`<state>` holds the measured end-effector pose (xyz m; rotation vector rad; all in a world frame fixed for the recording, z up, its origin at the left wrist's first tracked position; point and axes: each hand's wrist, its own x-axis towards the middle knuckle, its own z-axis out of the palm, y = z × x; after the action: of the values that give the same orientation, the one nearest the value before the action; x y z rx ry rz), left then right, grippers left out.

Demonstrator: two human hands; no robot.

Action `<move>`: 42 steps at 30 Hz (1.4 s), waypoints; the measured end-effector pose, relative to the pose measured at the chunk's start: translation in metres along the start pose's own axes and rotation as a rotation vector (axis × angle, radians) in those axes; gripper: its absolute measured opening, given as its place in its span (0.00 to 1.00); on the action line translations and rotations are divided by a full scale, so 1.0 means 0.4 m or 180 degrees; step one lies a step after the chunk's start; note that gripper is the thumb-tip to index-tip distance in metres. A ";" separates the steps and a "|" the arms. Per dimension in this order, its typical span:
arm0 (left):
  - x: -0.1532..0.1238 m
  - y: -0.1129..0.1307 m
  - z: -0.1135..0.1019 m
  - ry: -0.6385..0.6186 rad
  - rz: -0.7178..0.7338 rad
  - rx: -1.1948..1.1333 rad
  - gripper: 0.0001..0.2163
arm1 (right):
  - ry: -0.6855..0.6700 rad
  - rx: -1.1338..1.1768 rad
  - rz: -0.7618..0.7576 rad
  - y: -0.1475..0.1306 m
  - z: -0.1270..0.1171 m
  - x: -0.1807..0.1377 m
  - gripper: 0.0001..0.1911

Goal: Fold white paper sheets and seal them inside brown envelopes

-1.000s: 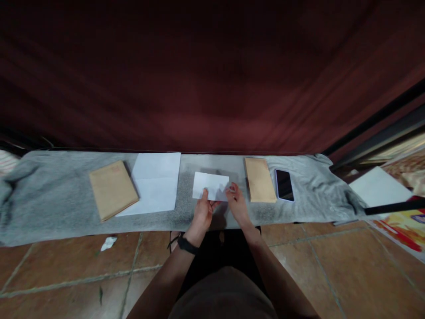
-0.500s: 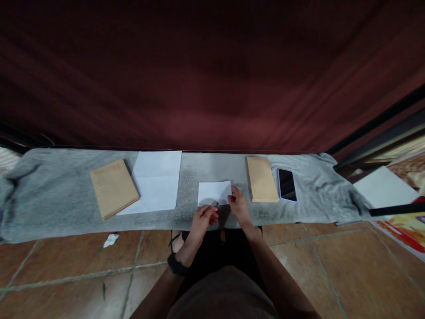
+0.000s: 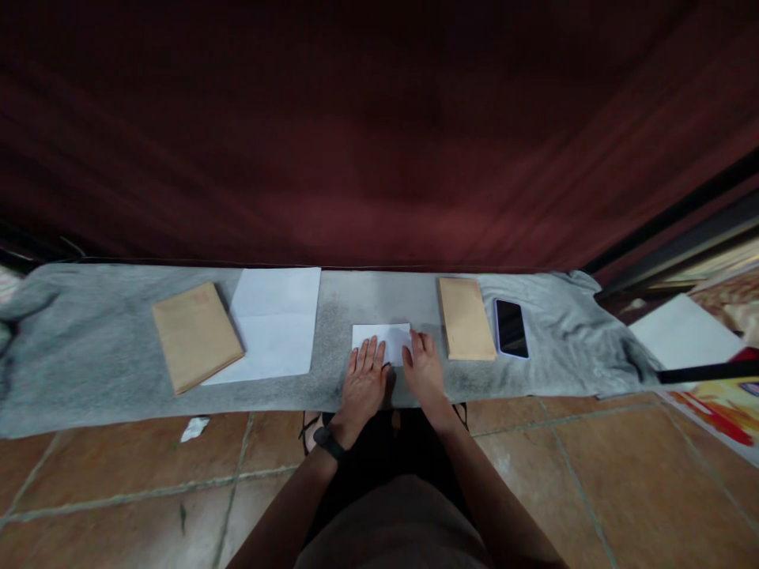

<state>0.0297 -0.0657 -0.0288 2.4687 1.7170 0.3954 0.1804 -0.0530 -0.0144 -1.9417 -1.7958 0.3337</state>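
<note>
With fingers straight and a little apart, resting the left hand flat on the near left part of a small white paper; holding the right hand bent over its right edge, with thumb set apart, and hard to tell whether pinching it. Having the paper in the middle of a grey cloth-covered desk, between a large white sheet on the left and a long brown packet on the right. Farther left, with a square brown packet over part of that sheet; farther right, with a phone just beside the long packet
</note>
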 end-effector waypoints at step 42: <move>0.072 -0.001 0.026 -0.0006 -0.0101 -0.0045 0.25 | -0.0087 -0.0649 -0.0569 0.032 0.075 0.000 0.29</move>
<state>0.0415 -0.0380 -0.0344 2.4282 1.7441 0.4005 0.1773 -0.0482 -0.0464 -1.8970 -2.0740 0.1216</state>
